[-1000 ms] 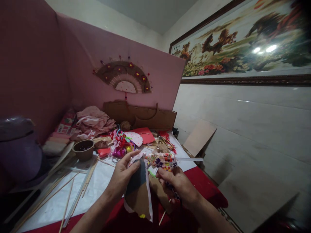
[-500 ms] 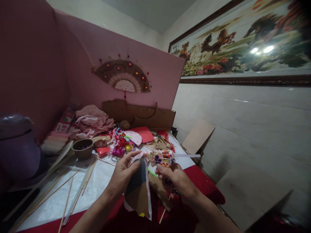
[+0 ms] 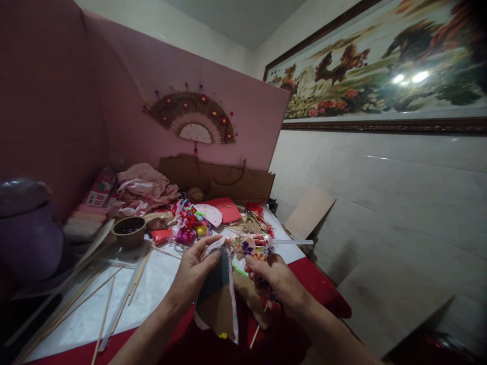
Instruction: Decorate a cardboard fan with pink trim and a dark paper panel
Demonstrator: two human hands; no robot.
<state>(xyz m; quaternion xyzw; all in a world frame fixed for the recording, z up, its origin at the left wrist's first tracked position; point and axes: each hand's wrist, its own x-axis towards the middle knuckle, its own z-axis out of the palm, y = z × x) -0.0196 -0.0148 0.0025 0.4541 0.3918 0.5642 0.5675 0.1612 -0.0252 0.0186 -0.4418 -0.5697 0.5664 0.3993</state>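
Note:
My left hand [image 3: 200,262] pinches the top of a cardboard piece [image 3: 216,304] edged with white fabric, its bare brown and grey-blue side facing me. My right hand [image 3: 276,279] is wrapped round a flower-patterned hot glue gun [image 3: 247,247]. A translucent glue stick [image 3: 294,243] sticks out of the gun's back end to the right. The gun's nozzle points left, at the fabric edge by my left fingertips; whether it touches I cannot tell. Below the gun lies another brown cardboard strip [image 3: 251,299], partly hidden by my right hand.
Wooden sticks [image 3: 104,317] and a clear glue stick lie at the left, near a brown bowl [image 3: 129,233]. Behind my hands are colourful pipe cleaners [image 3: 186,215], red paper [image 3: 225,209] and scissors [image 3: 261,221]. A cardboard fan [image 3: 190,111] hangs on the pink panel.
Almost nothing differs. Both hands keep their holds, and the glue gun stays at the fabric edge with at most a tiny shift.

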